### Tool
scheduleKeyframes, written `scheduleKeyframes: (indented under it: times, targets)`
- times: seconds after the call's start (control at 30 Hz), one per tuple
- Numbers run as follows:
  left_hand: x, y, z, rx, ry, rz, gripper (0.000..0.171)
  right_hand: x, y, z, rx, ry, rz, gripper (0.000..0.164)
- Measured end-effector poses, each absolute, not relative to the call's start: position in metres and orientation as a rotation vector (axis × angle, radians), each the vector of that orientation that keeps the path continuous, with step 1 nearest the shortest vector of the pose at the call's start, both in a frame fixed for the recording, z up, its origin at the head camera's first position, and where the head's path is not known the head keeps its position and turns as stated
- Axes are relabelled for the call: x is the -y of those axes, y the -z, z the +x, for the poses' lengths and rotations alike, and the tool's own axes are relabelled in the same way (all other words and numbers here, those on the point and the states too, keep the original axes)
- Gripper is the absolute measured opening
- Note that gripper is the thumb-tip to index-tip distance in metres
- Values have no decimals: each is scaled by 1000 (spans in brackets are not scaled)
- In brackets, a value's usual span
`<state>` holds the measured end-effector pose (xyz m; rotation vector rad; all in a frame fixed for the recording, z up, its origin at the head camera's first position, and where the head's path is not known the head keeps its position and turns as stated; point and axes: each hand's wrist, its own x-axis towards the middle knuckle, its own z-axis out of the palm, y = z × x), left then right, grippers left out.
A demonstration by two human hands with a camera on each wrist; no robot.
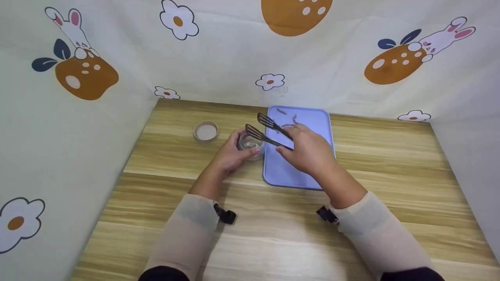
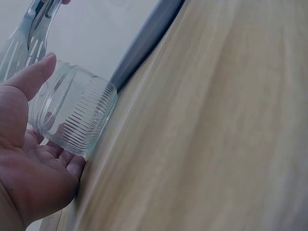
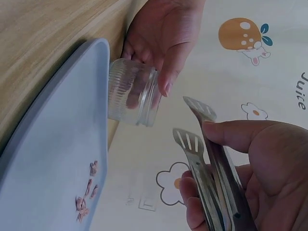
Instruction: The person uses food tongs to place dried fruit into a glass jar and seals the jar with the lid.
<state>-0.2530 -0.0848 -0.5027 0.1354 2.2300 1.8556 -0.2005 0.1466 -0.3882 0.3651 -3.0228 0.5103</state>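
Note:
My left hand (image 1: 229,154) holds a clear glass jar (image 1: 250,145) with ribbed sides, thumb at the rim and fingers round the far side. The jar stands upright beside the left edge of a blue tray (image 1: 289,168), its mouth uncovered. In the right wrist view the jar (image 3: 126,91) looks see-through. My right hand (image 1: 310,150) grips metal tongs (image 1: 270,140) over the tray, slotted tips spread apart and pointing toward the jar. Nothing shows between the tips. Several small pinkish-brown pieces (image 3: 83,208) lie at the tray's far end, partly hidden by the tongs and hand in the head view.
A round lid (image 1: 206,132) with a tan rim lies on the wooden table (image 1: 164,156), left of the jar. Patterned cloth (image 1: 226,62) with fruit, flowers and rabbits hangs behind the table and along its left side.

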Motion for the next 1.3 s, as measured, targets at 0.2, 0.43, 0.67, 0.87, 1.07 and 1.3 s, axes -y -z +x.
scheduleKeyframes:
  times: [0.2,0.43,0.67,0.87,1.07,1.3]
  targets:
    - [85,505,-254,-2237,-1867,165,85,-149,387,-205,3033,-533,317,63]
    - [89,479,-248,-2112,-1857,261,87,-163,390,-222,3050,-528,196,65]
    - [88,490,-253,-2115,-1851,244,92,-181,398,-240,3053,-535,84,63]
    - [85,502,-254,-2199,-1867,208,86,-194,407,-251,3023,-546,12,62]
    - [84,502,-253,-2217,-1870,208,85,-208,419,-258,3048,-521,-89,61]
    - [85,503,-254,-2197,-1884,226,91,-220,427,-267,3071,-493,-124,55]
